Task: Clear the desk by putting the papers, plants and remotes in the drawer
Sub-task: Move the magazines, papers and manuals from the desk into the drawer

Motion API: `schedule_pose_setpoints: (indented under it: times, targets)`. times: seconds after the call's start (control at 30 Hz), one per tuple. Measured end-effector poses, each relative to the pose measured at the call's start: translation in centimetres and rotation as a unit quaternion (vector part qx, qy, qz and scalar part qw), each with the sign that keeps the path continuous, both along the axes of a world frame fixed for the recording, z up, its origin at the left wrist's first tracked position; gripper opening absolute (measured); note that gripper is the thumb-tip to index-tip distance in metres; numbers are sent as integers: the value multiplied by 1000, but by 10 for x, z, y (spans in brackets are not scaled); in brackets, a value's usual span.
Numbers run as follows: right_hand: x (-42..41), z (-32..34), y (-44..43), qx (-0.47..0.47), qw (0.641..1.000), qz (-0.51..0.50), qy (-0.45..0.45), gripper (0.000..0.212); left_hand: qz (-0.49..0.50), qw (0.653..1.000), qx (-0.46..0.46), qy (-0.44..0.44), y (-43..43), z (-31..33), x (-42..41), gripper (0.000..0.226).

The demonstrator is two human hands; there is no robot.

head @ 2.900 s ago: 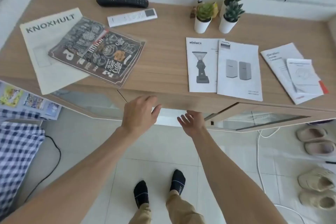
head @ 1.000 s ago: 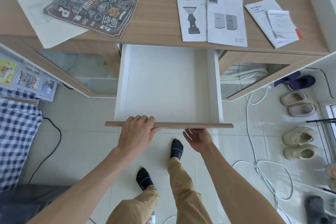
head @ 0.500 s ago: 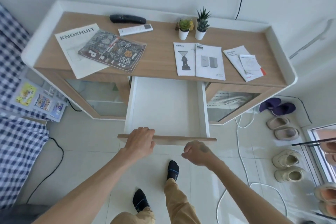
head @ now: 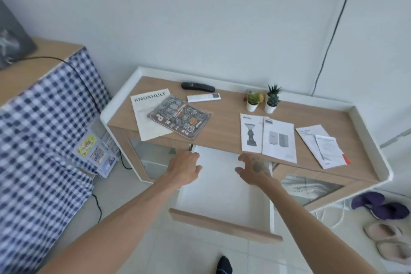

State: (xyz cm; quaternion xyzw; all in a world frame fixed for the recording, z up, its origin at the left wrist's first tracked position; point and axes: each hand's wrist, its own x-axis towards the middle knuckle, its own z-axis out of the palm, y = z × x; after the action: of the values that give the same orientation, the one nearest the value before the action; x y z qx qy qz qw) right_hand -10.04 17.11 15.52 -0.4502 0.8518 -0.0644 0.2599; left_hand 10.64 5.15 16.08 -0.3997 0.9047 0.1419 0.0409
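The white drawer (head: 222, 191) stands pulled out below the wooden desk (head: 226, 122), with nothing in it. My left hand (head: 183, 168) and my right hand (head: 253, 168) hover over its back part, fingers apart, holding nothing. On the desk lie the KNOXHULT sheet (head: 144, 113) under a dark magazine (head: 180, 117), two manuals (head: 268, 138) in the middle and folded leaflets (head: 322, 145) at the right. A black remote (head: 198, 87) and a white remote (head: 203, 97) lie at the back. Two small potted plants (head: 262, 101) stand beside them.
The desk has a raised white rim (head: 369, 140) on three sides. A checked cloth (head: 40, 129) covers furniture to the left. Slippers and shoes (head: 382, 222) and white cables lie on the floor at the right. A black cable (head: 333, 26) runs up the wall.
Both hands pulled the drawer out, then let go of its front and moved forward over the drawer toward the desk edge. The view has lifted up and back.
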Motion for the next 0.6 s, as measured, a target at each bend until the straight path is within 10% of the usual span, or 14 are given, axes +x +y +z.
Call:
schedule_pose_setpoints:
  times: [0.27,0.6]
  targets:
    - [-36,19,-83,3,997,76,24,45,137,991,1,-5,-73,30,3,9]
    - [-50,10,-174,-14,991,128,20,44,267,962,22,45,-143,20,20,35]
